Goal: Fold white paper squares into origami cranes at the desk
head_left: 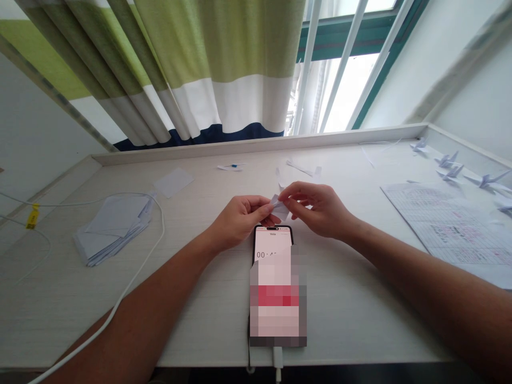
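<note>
A small folded piece of white paper (279, 207) is held between both hands above the table. My left hand (240, 218) pinches its left side with thumb and fingertips. My right hand (318, 208) pinches its right side, fingers curled over it. Directly below the hands a phone (276, 282) lies flat on the table with a timer on its lit screen and a cable plugged in at its near end.
A stack of white paper squares (114, 226) lies at the left, with a white cable (158, 234) curving past it. Several folded paper cranes (452, 165) stand at the far right near a printed sheet (448, 229). Paper scraps (298, 168) lie near the windowsill.
</note>
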Tool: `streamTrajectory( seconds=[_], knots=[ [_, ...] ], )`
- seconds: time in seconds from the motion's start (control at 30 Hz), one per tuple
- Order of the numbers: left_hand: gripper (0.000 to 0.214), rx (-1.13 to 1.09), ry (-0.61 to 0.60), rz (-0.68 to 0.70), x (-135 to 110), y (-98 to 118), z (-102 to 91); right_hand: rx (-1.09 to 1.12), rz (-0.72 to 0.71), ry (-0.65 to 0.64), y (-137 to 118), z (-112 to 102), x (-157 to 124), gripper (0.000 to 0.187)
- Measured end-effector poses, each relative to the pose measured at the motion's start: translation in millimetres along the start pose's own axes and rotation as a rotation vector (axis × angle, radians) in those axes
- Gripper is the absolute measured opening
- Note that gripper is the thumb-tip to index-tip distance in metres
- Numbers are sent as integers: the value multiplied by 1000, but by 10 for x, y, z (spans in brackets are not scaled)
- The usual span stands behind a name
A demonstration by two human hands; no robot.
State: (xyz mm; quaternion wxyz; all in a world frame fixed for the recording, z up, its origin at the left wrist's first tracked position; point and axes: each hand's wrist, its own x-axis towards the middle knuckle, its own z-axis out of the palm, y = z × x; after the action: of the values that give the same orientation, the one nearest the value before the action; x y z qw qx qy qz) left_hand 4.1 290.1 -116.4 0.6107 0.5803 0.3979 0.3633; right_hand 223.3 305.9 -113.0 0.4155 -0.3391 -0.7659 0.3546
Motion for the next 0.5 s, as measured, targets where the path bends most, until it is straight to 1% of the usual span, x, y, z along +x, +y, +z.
streamTrajectory(
  seconds=[0.13,0.3,0.37,0.5],
  knots=[
    [36,20,14,45,-9,7,12,94,69,13,-33,31,6,21],
    [38,13,-8,90,-12,21,38,213,110,86,-17,82,21,33],
    [38,9,-4,87,-11,16,40,220,98,107,-2,87,25,34],
    [34,4,-1,57,-11,4,20,160,60,119,7,84,22,27]
  ],
)
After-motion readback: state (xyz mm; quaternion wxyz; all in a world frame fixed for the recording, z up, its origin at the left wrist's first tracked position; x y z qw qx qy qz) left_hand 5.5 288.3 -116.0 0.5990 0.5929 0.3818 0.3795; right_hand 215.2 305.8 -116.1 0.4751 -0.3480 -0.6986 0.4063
